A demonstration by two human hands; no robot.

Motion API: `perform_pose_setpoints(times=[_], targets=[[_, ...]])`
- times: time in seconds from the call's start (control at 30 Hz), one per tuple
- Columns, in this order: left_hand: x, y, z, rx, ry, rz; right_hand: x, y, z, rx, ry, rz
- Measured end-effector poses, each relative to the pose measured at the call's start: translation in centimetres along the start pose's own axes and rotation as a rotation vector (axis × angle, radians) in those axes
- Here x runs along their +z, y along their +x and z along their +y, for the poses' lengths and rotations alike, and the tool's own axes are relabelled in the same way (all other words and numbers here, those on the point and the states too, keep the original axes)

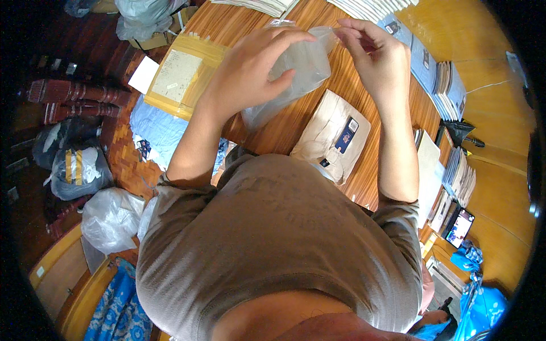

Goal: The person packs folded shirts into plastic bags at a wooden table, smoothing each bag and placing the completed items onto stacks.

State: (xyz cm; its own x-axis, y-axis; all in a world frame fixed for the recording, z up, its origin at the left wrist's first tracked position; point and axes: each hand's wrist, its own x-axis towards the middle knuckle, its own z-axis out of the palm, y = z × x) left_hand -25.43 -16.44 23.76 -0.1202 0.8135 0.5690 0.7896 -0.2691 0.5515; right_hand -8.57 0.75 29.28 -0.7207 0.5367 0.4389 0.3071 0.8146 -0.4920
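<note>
A clear plastic bag slants over the wooden table in front of me. My right hand pinches its upper right corner between thumb and fingertips. Over the bag's left part my left hand is held with thumb and fingers apart; its fingers' far side is hidden, so any contact with the plastic is hard to make out. Close to my body, between my forearms, lies a folded beige garment with a dark blue tag on it.
Left of the table sit a yellow-taped package and light blue cloth. Folded blue garments and beige stacks line the right edge. A lit phone stands at lower right. Filled plastic bags rest on the left floor.
</note>
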Motion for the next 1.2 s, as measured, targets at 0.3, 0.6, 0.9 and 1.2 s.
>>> perform_pose_setpoints(times=[0.3,0.6,0.9,1.2], targets=[[0.6,0.2,0.0,-0.004,-0.044,0.068,-1.4,0.6,-3.3,-0.140,0.040,-0.082],[0.2,0.2,0.3,-0.018,-0.057,0.068,-1.0,0.8,-2.1,0.026,0.244,-0.039],[0.7,0.5,0.0,-0.015,0.053,-0.021,-0.5,0.7,1.5,-0.023,0.182,0.037],[0.7,0.1,-0.4,-0.007,0.119,-0.020,-1.0,0.7,1.1,-0.054,0.057,0.061]])
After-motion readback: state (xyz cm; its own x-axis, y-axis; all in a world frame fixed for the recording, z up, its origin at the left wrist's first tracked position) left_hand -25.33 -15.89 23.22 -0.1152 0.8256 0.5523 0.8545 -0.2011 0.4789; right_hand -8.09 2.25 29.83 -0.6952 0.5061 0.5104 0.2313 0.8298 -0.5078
